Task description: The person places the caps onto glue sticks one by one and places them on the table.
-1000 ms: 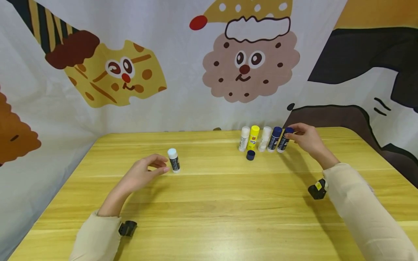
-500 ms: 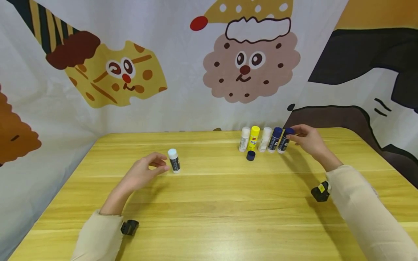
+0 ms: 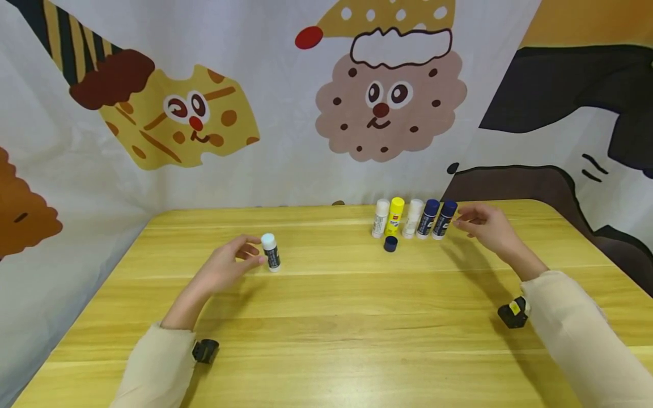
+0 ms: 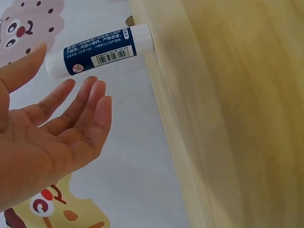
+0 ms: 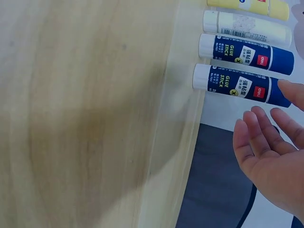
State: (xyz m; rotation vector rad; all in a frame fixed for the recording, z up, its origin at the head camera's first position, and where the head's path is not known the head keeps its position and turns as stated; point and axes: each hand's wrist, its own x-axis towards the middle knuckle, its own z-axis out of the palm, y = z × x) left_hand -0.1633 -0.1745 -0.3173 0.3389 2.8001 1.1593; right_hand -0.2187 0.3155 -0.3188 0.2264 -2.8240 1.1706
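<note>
A glue stick (image 3: pixel 272 258) with a navy label and white top, its cap off, stands upright at the left of the table. My left hand (image 3: pixel 227 266) is beside it, thumb and fingers spread loosely around its near side; in the left wrist view the fingers are apart from the stick (image 4: pixel 99 50). At the back right, a navy-capped glue stick (image 3: pixel 445 221) ends a row on the right. Just right of its cap is my right hand (image 3: pixel 484 226), fingers relaxed and holding nothing. In the right wrist view the thumb overlaps the edge of the cap (image 5: pixel 279 94).
Left of that stick stand another navy-capped glue stick (image 3: pixel 428 220), a white one (image 3: pixel 412 219), a yellow one (image 3: pixel 395 217) and a second white one (image 3: pixel 380 220). A loose navy cap (image 3: pixel 390 244) lies in front of the row. A printed cloth (image 3: pixel 285 113) hangs behind the wooden table (image 3: pixel 326 328).
My right hand has let go of the rightmost navy-capped glue stick and drawn slightly right. The left hand stays beside the uncapped stick, almost unmoved.
</note>
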